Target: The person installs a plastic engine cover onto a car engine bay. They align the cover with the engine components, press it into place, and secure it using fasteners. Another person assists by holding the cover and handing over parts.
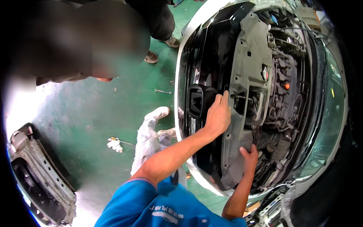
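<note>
Under both hands, grey engine cover (247,75) (left grip (218,113) flat, right grip (248,156) clasping its edge)

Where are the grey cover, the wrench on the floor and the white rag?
Grey cover (250,56), head view, its upper flat face.
Wrench (162,91), head view, its shaft.
White rag (114,144), head view, its middle.

Green workshop floor (94,113) (scuffed, sunlit at left) bears a wrench (162,91).

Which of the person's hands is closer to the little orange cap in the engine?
The left hand looks nearer. It rests on the grey plastic cover, to the left of the orange cap. The right hand grips the cover's lower edge, farther below.
</note>
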{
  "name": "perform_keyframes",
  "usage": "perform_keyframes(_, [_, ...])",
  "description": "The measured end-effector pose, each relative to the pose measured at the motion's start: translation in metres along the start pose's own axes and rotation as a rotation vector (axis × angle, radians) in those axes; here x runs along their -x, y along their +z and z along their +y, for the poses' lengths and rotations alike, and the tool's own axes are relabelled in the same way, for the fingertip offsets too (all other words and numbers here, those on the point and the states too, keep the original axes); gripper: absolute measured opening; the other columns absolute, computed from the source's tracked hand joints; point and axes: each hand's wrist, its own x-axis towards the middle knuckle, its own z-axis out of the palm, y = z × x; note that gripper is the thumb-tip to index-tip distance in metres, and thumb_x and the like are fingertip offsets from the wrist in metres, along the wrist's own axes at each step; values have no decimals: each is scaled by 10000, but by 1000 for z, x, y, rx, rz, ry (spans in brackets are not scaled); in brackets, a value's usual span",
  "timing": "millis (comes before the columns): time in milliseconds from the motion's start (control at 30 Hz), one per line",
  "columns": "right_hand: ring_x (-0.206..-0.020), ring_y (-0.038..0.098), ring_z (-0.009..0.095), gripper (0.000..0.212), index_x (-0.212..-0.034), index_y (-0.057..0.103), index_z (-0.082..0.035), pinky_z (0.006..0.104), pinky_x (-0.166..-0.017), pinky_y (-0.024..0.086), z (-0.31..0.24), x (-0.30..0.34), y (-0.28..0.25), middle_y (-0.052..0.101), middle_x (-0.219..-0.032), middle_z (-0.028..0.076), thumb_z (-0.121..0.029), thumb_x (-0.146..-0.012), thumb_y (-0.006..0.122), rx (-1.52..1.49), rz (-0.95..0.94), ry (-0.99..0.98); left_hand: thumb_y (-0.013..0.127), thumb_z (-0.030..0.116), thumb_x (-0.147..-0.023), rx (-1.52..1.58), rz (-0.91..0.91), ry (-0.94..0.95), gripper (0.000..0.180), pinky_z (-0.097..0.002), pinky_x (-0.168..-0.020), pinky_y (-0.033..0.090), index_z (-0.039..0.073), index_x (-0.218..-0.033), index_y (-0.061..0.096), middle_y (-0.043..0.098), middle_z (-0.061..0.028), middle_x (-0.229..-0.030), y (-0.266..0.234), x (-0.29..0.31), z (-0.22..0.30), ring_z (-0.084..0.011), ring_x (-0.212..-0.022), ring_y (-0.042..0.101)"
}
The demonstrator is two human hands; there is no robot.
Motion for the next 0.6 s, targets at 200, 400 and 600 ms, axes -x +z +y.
perform_keyframes(200, [-963, 606, 151, 507, -1213, 617, 17, 323, -885, 491, 20, 4, 1, 671, -1090, 50, -162, -784, 819, 7, 55, 80, 628, 32, -908, 114, 59, 84, 544, -463, -769, 517, -55, -1411, 441, 522, -207, -1101, 7, 6, -15, -436, -923, 586])
perform_keyframes(400, [-942, 618, 134, 528, -1223, 613, -7, 309, -879, 486, 21, 5, -3, 686, -1086, 33, -170, -771, 832, -43, 75, 91, 627, 11, -880, 56, 65, 123, 525, -366, -701, 545, -120, -1366, 478, 518, -172, -1036, 0, 3, -15, -320, -890, 616])
perform_keyframes(600, [-944, 625, 120, 530, -1162, 609, -16, 293, -856, 485, 22, 3, -4, 692, -1074, 32, -214, -755, 883, -128, 42, 89, 610, 36, -875, 0, -48, 152, 558, -318, -675, 560, -148, -1381, 464, 506, -158, -1047, -6, 1, -19, -267, -906, 611])
